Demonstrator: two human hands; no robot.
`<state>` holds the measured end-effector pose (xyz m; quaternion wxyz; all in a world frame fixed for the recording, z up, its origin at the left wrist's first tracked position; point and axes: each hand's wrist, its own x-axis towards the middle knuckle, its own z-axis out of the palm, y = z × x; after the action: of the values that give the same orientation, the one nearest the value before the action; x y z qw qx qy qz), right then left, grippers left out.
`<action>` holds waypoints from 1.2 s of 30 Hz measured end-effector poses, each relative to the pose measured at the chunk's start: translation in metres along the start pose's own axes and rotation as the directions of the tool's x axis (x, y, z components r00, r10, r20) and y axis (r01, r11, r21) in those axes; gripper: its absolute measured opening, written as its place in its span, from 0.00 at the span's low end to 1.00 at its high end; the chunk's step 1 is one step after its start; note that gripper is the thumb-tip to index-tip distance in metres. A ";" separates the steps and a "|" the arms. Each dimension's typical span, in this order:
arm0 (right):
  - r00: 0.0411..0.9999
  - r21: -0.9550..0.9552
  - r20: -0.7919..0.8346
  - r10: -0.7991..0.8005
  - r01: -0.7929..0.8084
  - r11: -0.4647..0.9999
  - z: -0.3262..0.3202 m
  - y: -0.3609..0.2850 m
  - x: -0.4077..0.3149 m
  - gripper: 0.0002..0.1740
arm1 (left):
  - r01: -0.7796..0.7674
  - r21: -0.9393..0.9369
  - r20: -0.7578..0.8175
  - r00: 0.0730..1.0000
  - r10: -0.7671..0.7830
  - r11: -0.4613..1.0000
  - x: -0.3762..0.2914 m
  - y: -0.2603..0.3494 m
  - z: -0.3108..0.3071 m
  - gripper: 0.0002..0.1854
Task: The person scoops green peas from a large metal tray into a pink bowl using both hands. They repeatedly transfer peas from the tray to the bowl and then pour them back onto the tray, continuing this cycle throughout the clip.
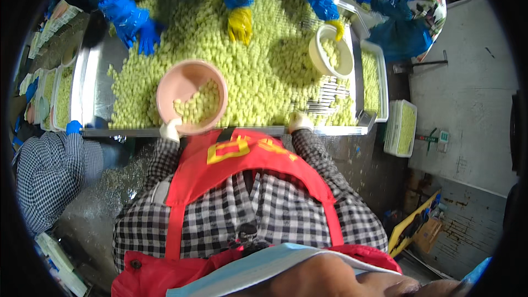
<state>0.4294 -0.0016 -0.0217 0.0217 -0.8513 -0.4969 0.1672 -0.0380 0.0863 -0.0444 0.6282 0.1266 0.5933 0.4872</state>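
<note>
My left hand (170, 129), in a white glove, grips the near rim of a pink plastic basin (177, 86). A small heap of pale green produce pieces (198, 105) lies in the basin's lower right part. The basin sits over the table's front edge, among many more loose green pieces (247, 86). My right hand (301, 122), also white-gloved, is at the front edge of the metal sorting table (103, 86), touching or close to the pieces there. Its fingers are blurred, so whether it holds any piece cannot be told.
Across the table, co-workers reach in with a blue glove (147, 38) and a yellow glove (240, 25). Another yellow glove (339, 29) touches a cream basin (317, 55). White crates (384, 82) stand at the right, stacked crates (392, 132) beyond. A person (53, 173) is at left.
</note>
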 end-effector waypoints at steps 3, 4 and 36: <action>0.995 0.017 -0.088 -0.055 0.057 0.998 0.023 0.012 0.012 0.15 | 0.017 0.008 -0.039 0.999 -0.017 1.000 -0.004 0.004 0.006 0.25; 0.995 0.018 -0.079 -0.060 0.062 0.998 0.021 0.012 0.006 0.15 | -0.005 -0.022 -0.037 0.999 0.004 1.000 -0.007 0.002 0.006 0.24; 0.937 -0.346 0.255 0.237 -0.141 0.928 -0.108 0.131 0.155 0.16 | 0.256 0.007 -0.212 0.945 -0.248 0.967 -0.002 0.015 -0.035 0.28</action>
<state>0.6415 0.0781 0.0127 -0.2076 -0.8534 -0.4300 0.2090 -0.0756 0.0778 -0.0415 0.6172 0.0086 0.6755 0.4032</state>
